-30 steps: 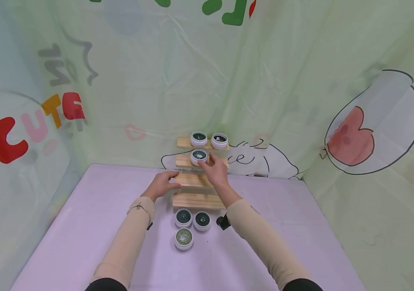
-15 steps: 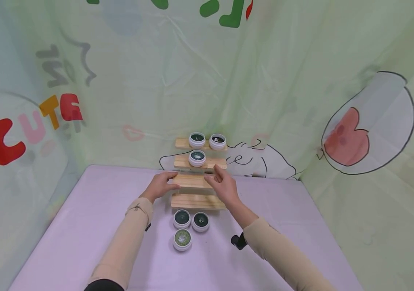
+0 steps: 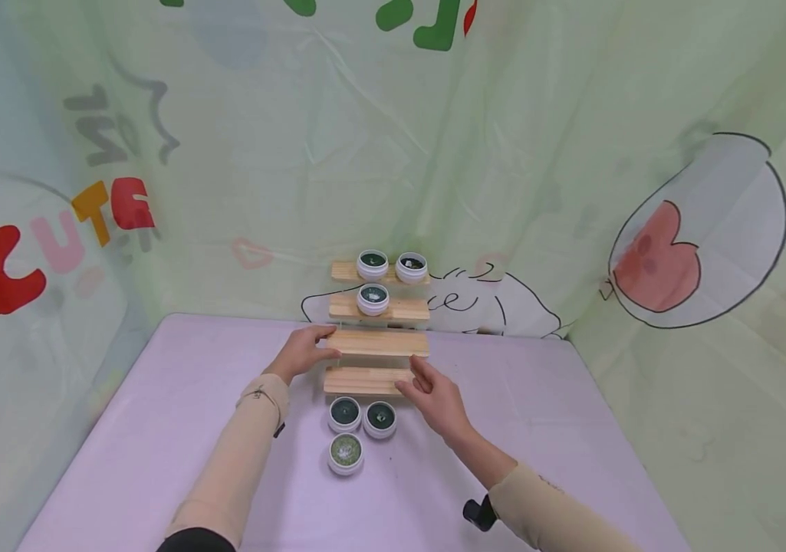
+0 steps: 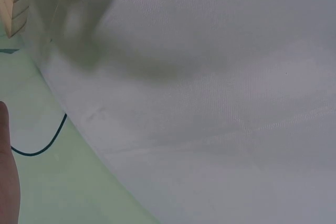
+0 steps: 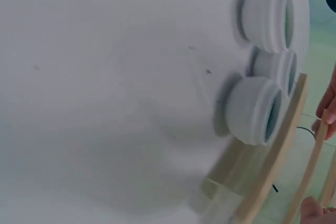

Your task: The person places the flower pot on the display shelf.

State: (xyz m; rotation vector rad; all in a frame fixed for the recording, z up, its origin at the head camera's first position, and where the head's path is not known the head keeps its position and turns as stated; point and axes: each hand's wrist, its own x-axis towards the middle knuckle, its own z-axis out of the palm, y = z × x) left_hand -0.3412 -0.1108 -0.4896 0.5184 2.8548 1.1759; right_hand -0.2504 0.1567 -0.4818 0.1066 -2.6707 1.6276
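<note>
A tiered display stand (image 3: pixel 379 343) with several light wooden boards stands at the table's back edge. My left hand (image 3: pixel 296 353) holds the left end of its second board from the bottom, thumb in front and fingers behind. My right hand (image 3: pixel 439 399) hovers by the right end of the lowest board, fingers loosely bent, holding nothing. On the top board sit two small white round jars, one left (image 3: pixel 373 264) and one right (image 3: pixel 411 267), with dark tops. Another white jar (image 3: pixel 373 299) rests on the board below, left of its middle.
Three more white jars stand on the table (image 3: pixel 213 429) before the stand: two dark-topped, left (image 3: pixel 345 414) and right (image 3: pixel 381 419), and a speckled green one (image 3: pixel 346 454) nearer. A printed curtain (image 3: pixel 282 153) hangs right behind the stand.
My right hand has let go of the jar on the second board from the top and drawn down and right to the lowest board. The left hand has stayed on the stand.
</note>
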